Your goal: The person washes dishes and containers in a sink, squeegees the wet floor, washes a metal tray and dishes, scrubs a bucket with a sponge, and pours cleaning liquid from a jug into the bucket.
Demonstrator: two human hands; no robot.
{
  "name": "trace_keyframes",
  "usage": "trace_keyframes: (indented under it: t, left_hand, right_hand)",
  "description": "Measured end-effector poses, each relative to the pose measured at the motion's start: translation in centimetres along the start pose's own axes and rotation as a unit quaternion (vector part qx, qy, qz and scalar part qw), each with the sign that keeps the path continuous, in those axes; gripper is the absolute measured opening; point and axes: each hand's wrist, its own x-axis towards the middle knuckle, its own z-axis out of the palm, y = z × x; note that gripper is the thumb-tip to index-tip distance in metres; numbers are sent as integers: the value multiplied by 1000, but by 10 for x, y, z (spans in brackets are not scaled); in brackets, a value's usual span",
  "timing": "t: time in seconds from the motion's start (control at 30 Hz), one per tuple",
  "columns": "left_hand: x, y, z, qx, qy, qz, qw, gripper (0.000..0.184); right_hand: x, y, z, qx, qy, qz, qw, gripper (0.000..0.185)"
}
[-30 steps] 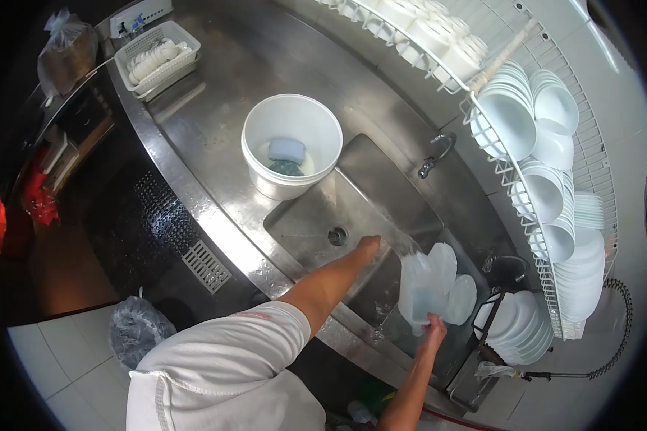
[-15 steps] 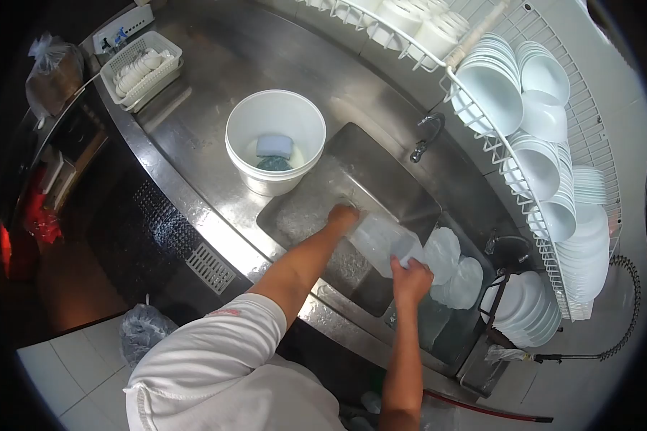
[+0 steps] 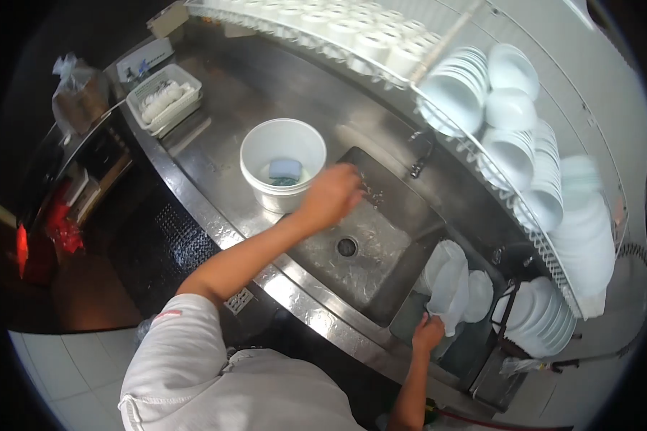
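My left hand hovers above the left sink basin, close to the bucket's rim. Its fingers look curled, and whatever they may hold is hidden. Small pale bits or drops show beside it. Over the right basin, my right hand grips the end of a translucent plastic container. That container is tilted against white bowls in the basin. A white bucket stands left of the sink, with a blue sponge and a green scrubbing pad inside.
A wire rack above the sink carries stacked bowls and white cups. Plates stand at the far right. A faucet is behind the left basin. White spoons fill a basket on the counter.
The container has moved from the left basin to the right one in my right hand. My left hand has let go of it and moved up toward the bucket. The camera view has shifted.
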Motion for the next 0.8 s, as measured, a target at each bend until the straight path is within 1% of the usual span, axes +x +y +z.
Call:
trace_keyframes:
  t: [0.03,0.07,0.13,0.17,0.2,0.27,0.3,0.37,0.47,0.5,0.53,0.57,0.67,0.73,0.8]
  left_hand:
    - [6,1,-21,55,21,-16,998,37]
    - [5,0,-35,105,39,-30,993,45]
    - [-13,-17,-50,129,-111,-144,975,46]
    - [-25,-30,-50,162,-200,-153,954,46]
    - [-38,-41,-44,197,-286,-162,924,46]
    - [-50,-58,-31,206,-300,-119,924,40]
    - [-49,-56,-24,210,-304,-99,924,37]
    - [-46,-17,-19,169,-314,-67,932,31]
    - [-63,43,2,113,-356,-28,927,27]
    - [-73,58,15,92,-372,-22,923,25]
    - [-85,69,32,70,-390,-15,918,23]
    - [-97,77,49,60,-399,-8,915,22]
    - [-137,85,115,28,-427,11,904,20]
    - [-171,87,166,8,-447,13,895,18]
    - [-190,105,200,14,-477,-14,879,17]
  right_hand:
    - [-8,23,8,-1,-41,37,998,33]
    - [-14,46,19,-13,-53,23,998,34]
    - [-28,84,36,-36,-78,-4,996,40]
    - [-23,90,35,-42,-220,103,969,48]
    - [-22,99,38,-57,-271,85,957,50]
    - [-17,116,54,-83,-366,38,926,54]
    - [-17,115,50,-70,-364,41,928,58]
    - [-15,94,35,-45,-356,42,932,67]
    - [-8,81,18,-14,-331,91,939,56]
    - [-8,100,36,129,-292,143,937,54]
    - [-12,137,76,268,-247,192,911,52]
    - [-17,160,98,398,-197,239,863,50]
    - [-12,162,72,516,-161,341,770,44]
    - [-8,145,34,516,-132,339,775,37]
    - [-4,135,0,521,-117,322,782,33]
